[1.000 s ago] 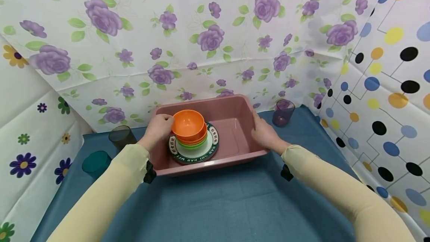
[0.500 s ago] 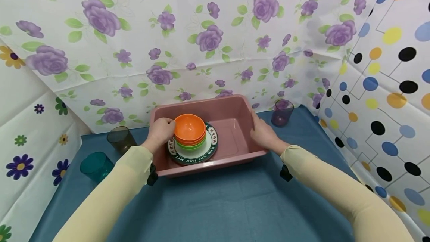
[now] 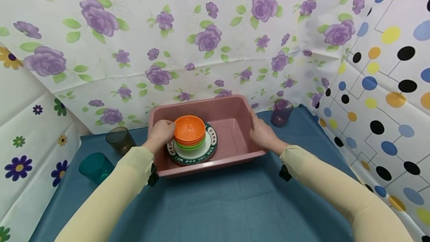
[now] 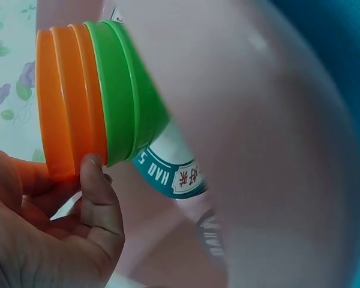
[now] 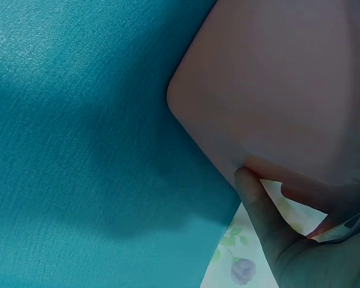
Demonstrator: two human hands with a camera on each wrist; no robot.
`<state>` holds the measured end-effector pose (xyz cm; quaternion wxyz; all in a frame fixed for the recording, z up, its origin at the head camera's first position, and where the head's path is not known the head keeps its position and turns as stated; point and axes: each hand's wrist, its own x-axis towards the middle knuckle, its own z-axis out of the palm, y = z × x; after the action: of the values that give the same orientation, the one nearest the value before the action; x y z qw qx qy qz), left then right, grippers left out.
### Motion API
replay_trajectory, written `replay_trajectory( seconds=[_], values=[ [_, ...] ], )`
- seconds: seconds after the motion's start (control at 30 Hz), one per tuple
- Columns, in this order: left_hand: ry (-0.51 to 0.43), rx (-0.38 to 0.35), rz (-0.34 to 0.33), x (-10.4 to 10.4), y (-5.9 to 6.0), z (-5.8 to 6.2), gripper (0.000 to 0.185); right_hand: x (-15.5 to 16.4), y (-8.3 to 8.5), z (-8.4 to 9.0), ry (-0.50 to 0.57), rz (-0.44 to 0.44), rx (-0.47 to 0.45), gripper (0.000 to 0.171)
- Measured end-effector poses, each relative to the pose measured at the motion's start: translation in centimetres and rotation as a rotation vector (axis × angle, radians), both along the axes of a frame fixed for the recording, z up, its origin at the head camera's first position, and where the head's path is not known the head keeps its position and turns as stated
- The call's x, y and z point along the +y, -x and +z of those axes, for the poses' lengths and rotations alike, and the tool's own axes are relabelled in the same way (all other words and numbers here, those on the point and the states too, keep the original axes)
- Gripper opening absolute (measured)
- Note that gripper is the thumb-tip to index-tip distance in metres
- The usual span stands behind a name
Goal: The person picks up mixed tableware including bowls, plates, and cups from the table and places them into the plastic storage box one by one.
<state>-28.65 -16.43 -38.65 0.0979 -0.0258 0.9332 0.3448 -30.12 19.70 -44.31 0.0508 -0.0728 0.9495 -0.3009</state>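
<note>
bowl stack (image 3: pixel 189 132) lowered onto plate (image 3: pixel 208 148), upright; left hand (image 3: pixel 160 132) grips it; right hand (image 3: pixel 262 133) holds basin (image 3: pixel 235 109)

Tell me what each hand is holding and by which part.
The left hand grips the stack of orange and green bowls at the rims on its left side. The right hand holds the pink tub by its right rim.

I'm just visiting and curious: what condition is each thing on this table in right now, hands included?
Pink tub: upright on the cloth, holding dishes.
Bowls: nested stack, orange over green, upright on the plate.
Plate: flat in the tub.
Left hand: gripping the bowls.
Right hand: holding the tub's rim.
Teal cup, grey cup, purple cup: upright, untouched.
</note>
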Motion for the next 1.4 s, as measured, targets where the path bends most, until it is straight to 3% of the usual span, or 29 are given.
replay_trajectory(
  seconds=[0.3,0.43,0.63,0.8,1.07,1.4],
  values=[
    [-0.056,-0.029,0.007,-0.1,-0.4,0.1,0.046,0.0,-0.1,0.1,-0.004,-0.011,-0.009,0.078],
    [-0.028,-0.024,0.007,-0.3,-0.4,0.4,0.062,0.0,-0.1,0.1,-0.008,-0.01,-0.001,0.078],
    [0.043,0.084,-0.044,-0.4,-0.4,0.7,0.072,0.1,-0.1,0.2,-0.011,-0.008,-0.007,0.078],
    [0.088,0.164,-0.072,-0.4,-1.0,0.8,0.074,0.1,-0.1,0.2,-0.008,-0.007,-0.015,0.078],
    [0.141,0.274,-0.07,-1.6,-2.7,1.0,0.071,0.0,-0.1,0.1,0.001,-0.013,-0.022,0.078],
    [0.259,0.422,-0.041,-5.7,-5.5,2.0,0.068,-0.1,-0.1,0.2,0.015,-0.018,-0.034,0.079]
  ],
)
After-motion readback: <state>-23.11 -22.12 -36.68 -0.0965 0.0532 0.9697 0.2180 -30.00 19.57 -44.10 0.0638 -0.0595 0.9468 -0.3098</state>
